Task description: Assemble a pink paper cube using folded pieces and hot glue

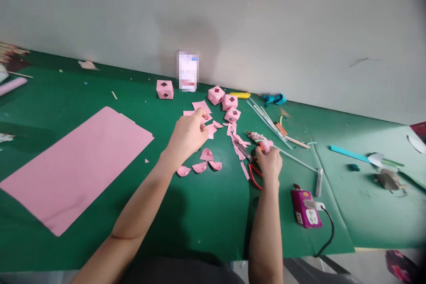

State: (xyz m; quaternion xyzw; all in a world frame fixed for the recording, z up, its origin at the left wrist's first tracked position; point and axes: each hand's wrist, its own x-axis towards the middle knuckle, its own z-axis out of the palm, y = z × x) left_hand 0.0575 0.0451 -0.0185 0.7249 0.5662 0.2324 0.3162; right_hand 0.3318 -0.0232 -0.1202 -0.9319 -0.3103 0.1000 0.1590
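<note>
The person's right hand (271, 164) has its fingers wrapped around a pink glue gun (265, 143), just beside red-handled scissors (253, 176) on the green desk (213, 222). The left hand (188, 131) is over pink paper pieces (201, 106), fingers partly curled; whether they pinch one cannot be told. Three folded paper boxes (229, 102) stand farther back.

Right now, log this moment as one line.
left hand: at pink paper pieces | right hand: holding pink glue gun | red-handled scissors: beside right hand | folded pink boxes: near wall
</note>
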